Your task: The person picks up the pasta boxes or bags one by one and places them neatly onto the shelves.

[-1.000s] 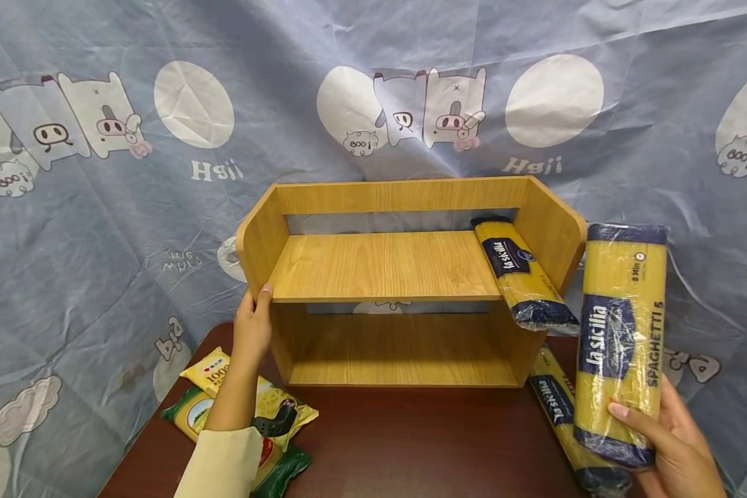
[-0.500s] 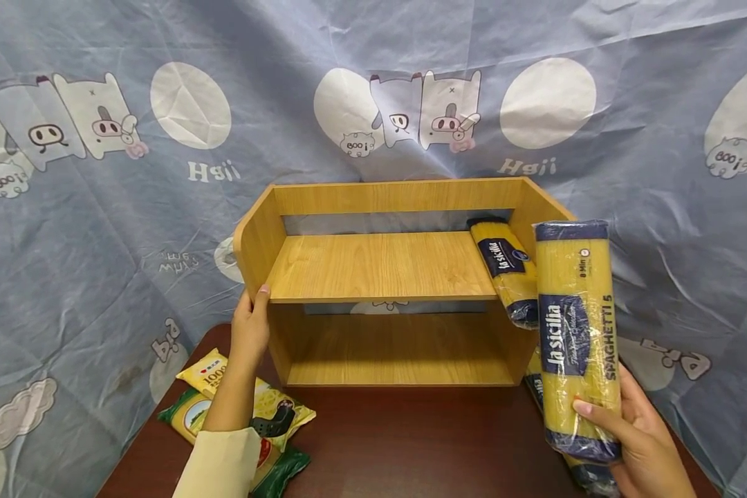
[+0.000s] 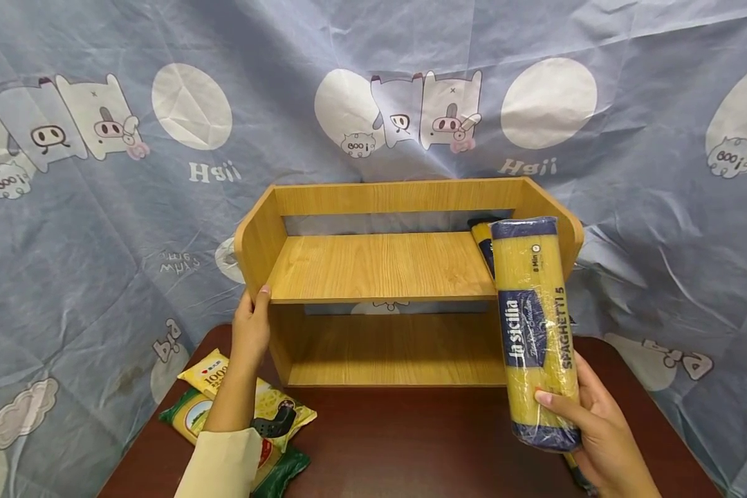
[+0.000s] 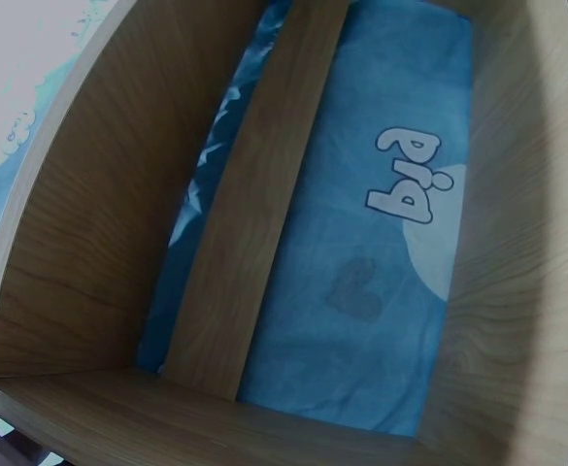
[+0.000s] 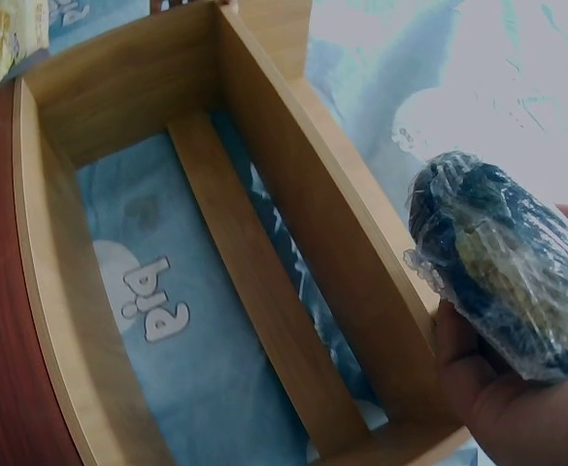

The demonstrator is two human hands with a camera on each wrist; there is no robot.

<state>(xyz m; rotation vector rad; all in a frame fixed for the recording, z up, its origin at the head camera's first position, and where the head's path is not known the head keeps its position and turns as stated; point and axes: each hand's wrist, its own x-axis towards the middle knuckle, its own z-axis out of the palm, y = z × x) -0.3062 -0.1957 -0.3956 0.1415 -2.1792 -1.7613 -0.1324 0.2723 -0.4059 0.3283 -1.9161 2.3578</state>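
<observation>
A wooden two-tier shelf (image 3: 373, 266) stands on the dark table. My left hand (image 3: 252, 328) grips the edge of its left side panel, the thumb lying on the panel's front. In my right hand (image 3: 604, 425) is a yellow-and-blue pack of spaghetti (image 3: 529, 277), held upright near its lower end in front of the shelf's right side. The right wrist view shows the pack's crinkled dark end (image 5: 468, 209). Behind it, a second spaghetti pack (image 3: 483, 242) lies on the upper tier against the right panel, mostly hidden.
A third pack (image 3: 577, 474) pokes out on the table below my right hand, mostly covered. Yellow and green food bags (image 3: 292, 404) lie piled by my left forearm, with a black object at the wrist. A patterned blue cloth (image 3: 274, 90) hangs behind the shelf.
My right hand has carried the spaghetti pack leftward, from beside the shelf to in front of its right end, covering most of the pack on the upper tier. The left hand keeps its grip.
</observation>
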